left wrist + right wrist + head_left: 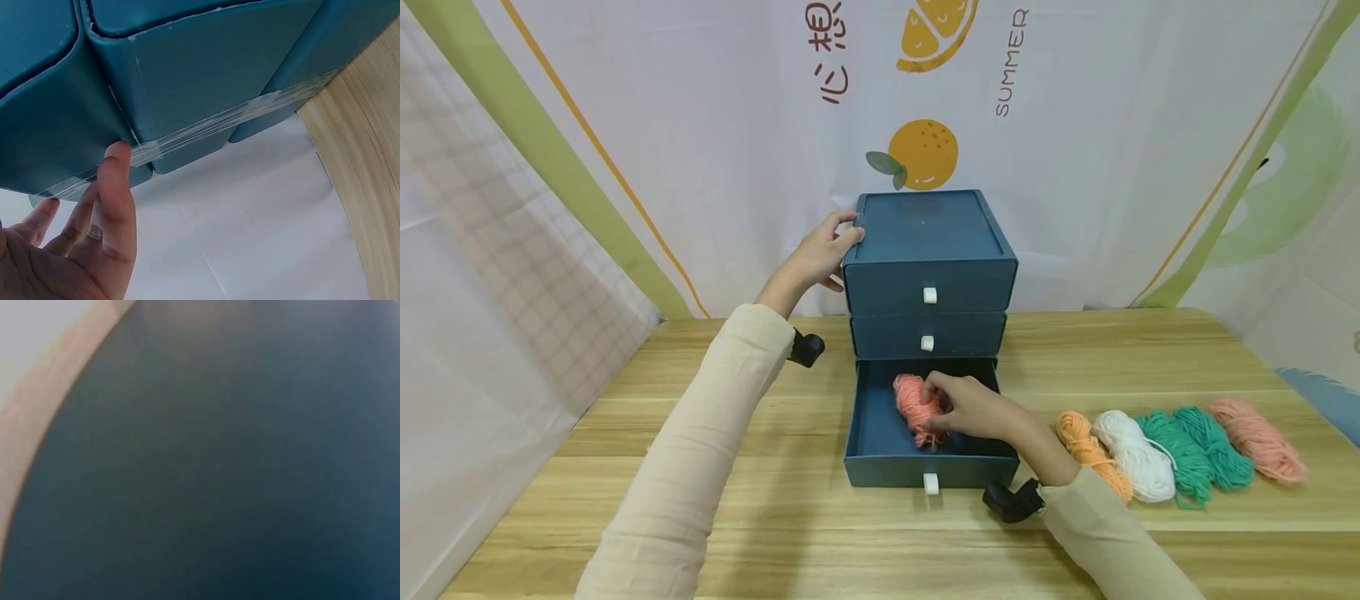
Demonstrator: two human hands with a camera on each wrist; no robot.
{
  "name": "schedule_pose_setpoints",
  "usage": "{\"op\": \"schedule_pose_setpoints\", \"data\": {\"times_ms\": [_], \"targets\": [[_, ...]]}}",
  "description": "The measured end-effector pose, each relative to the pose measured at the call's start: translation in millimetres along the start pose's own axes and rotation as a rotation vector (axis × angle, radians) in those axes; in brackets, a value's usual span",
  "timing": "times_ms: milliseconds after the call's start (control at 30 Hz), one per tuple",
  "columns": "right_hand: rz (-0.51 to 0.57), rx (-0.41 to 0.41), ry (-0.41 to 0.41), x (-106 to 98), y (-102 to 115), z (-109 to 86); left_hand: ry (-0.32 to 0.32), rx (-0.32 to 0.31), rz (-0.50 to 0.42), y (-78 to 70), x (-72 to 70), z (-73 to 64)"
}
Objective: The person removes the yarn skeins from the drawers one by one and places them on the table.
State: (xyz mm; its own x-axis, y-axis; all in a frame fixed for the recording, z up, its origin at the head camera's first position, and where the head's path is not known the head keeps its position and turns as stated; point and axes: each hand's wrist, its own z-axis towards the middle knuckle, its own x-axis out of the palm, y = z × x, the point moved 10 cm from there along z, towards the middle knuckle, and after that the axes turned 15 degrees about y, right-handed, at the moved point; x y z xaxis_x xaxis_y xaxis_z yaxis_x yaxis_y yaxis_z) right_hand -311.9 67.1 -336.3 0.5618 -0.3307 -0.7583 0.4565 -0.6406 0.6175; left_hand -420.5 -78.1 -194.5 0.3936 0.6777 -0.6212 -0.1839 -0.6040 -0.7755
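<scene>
The right wrist view is basically useless here, it's showing nothing but a blurry dark teal surface with a pale strip in one corner, so I'm going off the head view for that hand. The right hand [973, 408] is reaching into the open bottom drawer [880, 433] of the blue drawer unit [928, 242], and its fingers are curling around a salmon-pink yarn skein [916, 406]. The hand is covering the skein's right side, so I can't tell how tight the grip is. The skein is lying in the middle of the drawer, its long axis running front to back, tilting slightly left at the far end.

The left hand [820, 254] is resting against the upper left corner of the unit, fingers [115, 187] straight and pressing flat on the side wall, next to a strip of clear tape [206, 128].

Five more skeins are sitting on the table [775, 517] to the right: orange skein [1086, 446], white skein [1135, 458], two green skeins [1195, 458] and a pink skein [1255, 450], all lying roughly parallel.
</scene>
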Motion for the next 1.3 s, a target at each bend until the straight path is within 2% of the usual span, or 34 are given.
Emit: {"op": "schedule_pose_setpoints", "data": {"times_ms": [267, 733, 1000, 1300], "targets": [[0.085, -0.024, 0.012, 4, 0, 1.9, 0.002, -0.002, 0.003, 0.1, -0.2, 0.7], [0.062, -0.056, -0.053, -3, 2, -2.6, 0.002, -0.001, -0.008, -0.2, 0.3, -0.3], [0.128, -0.113, -0.083, -14, 6, -18.2, 0.014, -0.006, -0.010, 0.1, 1.1, -1.0], [0.224, -0.187, -0.092, -33, 6, -46.4, 0.012, -0.011, -0.009, 1.2, 0.0, 0.0]]}}
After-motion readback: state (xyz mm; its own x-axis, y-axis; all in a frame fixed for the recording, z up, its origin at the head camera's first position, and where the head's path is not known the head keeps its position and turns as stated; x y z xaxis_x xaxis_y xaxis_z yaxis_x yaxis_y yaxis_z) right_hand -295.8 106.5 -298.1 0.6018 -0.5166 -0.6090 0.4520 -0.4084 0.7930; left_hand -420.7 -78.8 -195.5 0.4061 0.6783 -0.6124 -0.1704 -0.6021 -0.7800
